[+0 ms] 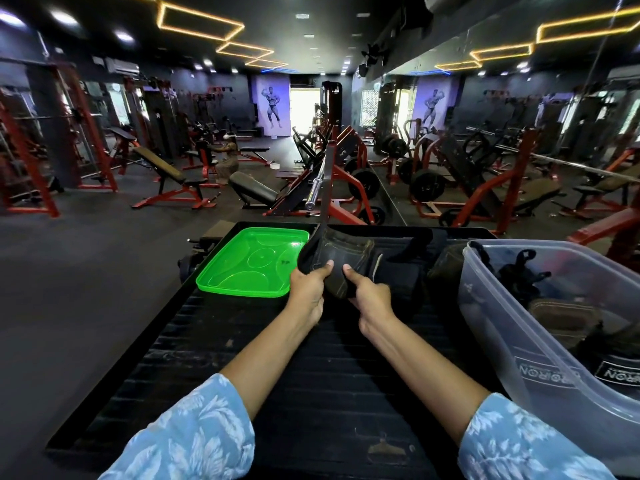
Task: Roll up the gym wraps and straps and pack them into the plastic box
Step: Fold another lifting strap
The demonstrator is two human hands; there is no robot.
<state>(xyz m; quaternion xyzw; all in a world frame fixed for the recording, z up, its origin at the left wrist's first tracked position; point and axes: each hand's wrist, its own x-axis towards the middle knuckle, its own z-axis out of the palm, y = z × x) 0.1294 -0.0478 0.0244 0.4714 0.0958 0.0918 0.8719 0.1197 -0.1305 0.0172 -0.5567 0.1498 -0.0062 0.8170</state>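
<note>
A dark padded gym strap (341,252) with light stitching is held up over the black ribbed table (311,375); its thin tail rises straight above it. My left hand (310,287) grips its left edge, thumb on top. My right hand (369,296) grips its lower right edge. Both are shut on it. At the right stands the clear plastic box (498,306), which holds several dark wraps and straps (568,320). More dark straps (408,268) lie on the table behind my hands.
A green plastic lid (252,261) lies on the table's far left. Beyond the table are gym benches, red machines and a barbell (317,181). A mirror wall runs along the right. A person sits far off at the left.
</note>
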